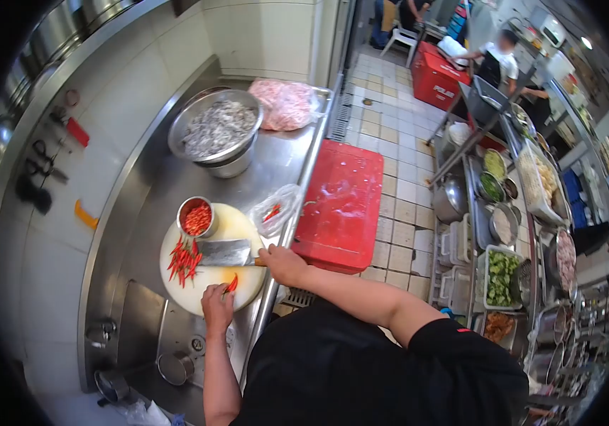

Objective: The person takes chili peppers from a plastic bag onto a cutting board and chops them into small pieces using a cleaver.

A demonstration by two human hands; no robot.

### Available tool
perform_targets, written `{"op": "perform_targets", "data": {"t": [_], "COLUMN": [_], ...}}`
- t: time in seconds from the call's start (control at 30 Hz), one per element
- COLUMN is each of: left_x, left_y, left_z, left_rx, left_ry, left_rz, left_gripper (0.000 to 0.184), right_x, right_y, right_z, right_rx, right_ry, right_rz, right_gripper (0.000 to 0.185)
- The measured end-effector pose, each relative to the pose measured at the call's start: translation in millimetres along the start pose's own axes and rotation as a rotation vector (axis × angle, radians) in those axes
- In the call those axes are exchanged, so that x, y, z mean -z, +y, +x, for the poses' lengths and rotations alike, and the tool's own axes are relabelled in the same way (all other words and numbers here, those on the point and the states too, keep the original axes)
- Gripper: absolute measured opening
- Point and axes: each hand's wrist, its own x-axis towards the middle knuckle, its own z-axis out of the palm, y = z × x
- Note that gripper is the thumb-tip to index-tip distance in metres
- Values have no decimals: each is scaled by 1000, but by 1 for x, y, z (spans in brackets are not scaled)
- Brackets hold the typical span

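Observation:
My right hand [283,265] is closed around the wooden handle of a cleaver [225,253], its wide blade lying across the round white cutting board [248,226]. My left hand [218,307] is at the board's near edge, fingers bent and pressed against a red chili [232,282] that sticks out beside the fingertips. Left of the blade is a loose pile of whole red chilies [184,261]. A metal cup [196,217] of chopped red chili stands on the far side of the board. To its right lies a clear plastic bag [276,211] with red chilies inside.
A metal bowl [216,128] of greyish food and a bag of pink meat [284,104] occupy the counter's far end. Below left is a sink [140,312]. A red cooler [340,202] stands beside the counter. Food containers fill the right-hand shelves; a person [497,64] works at the back.

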Motion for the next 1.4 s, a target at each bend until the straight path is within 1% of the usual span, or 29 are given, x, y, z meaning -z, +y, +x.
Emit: {"op": "perform_targets", "data": {"t": [0.07, 0.1, 0.17, 0.23, 0.3, 0.37, 0.4, 0.43, 0.5, 0.53, 0.6, 0.63, 0.7, 0.73, 0.8, 0.83, 0.9, 0.93, 1.0, 1.03, 1.1, 1.13, 1.2, 1.23, 1.3, 1.33, 1.4], "left_x": [0, 1, 0, -1, -9, -11, -10, -11, -8, -7, -3, -3, -4, -4, -5, -4, 0, 3, 2, 1, 0, 0, -4, -6, -10, -10, -8], "left_y": [1, 2, 6, 1, -8, -7, -6, -6, 0, 3, 12, 13, 16, 18, 20, 22, 27, 28, 23, 23, 22, 22, 20, 20, 20, 21, 25], "left_z": [-2, -2, 0, -3, -4, -5, -4, -4, -5, -6, -2, -1, 0, 1, 2, 2, 2, 2, 1, 0, 0, 1, -2, -2, -2, -1, -1], "left_rx": [-13, -4, 12, -2, -30, 27, 16, 0, 17, 50, 45, 57, 51, 61, 66, 60, 72, 73, 63, 50, 46, 34, 44, 50, 58, 62, 77], "left_ry": [-5, 8, -3, 23, 57, 70, 78, 89, 75, 87, 49, 55, 26, 5, -22, -53, -32, -14, 3, 17, -13, -37, -45, -55, -36, -20, -18], "left_rz": [-6, 3, -4, 21, 55, -12, -14, -13, 25, 36, 46, 47, 29, 26, 18, 10, -27, -65, -86, -108, -65, -18, -5, 10, 8, 9, 4], "left_gripper": [25, 24, 22, 21, 21, 21, 21, 21, 21, 21, 22, 22, 22, 23, 25, 27, 30, 32, 33, 34, 31, 29, 27, 25, 22, 20, 19], "right_x": [1, 5, 31, 53, 71, 104, 108, 132, 137, 134, 123, 120, 111, 101, 82, 83, 86, 81, 65, 62, 58, 64, 85, 87, 89, 89, 89], "right_y": [-4, -5, -25, -36, -40, -47, -41, -54, -43, -33, -13, -11, -9, -8, -7, -11, -20, -20, -15, -13, -8, -16, -46, -51, -57, -59, -63], "right_z": [7, 7, 4, -6, -9, -14, -17, -22, -30, -33, -40, -42, -49, -51, -54, -56, -59, -63, -69, -69, -69, -69, -68, -66, -62, -59, -52], "right_rx": [52, 36, -51, -63, -122, -153, -128, -258, -277, -249, -257, -248, -252, -247, -260, -256, -409, -405, -229, -231, -93, -92, -196, -195, -108, -109, 4], "right_ry": [-34, -32, -199, -186, -317, -421, -403, -370, -365, -389, -340, -350, -317, -326, -242, -252, -318, -323, -161, -168, -96, -100, -138, -140, -193, -195, -182], "right_rz": [-50, -55, -25, -72, -120, -130, -101, -15, 71, 69, 265, 262, 495, 492, 709, 707, 802, 801, 922, 919, 355, 352, 292, 288, 50, 48, -54], "right_gripper": [47, 47, 48, 45, 49, 50, 47, 42, 39, 39, 36, 36, 33, 33, 26, 26, 26, 26, 25, 25, 23, 23, 21, 21, 19, 19, 19]}}
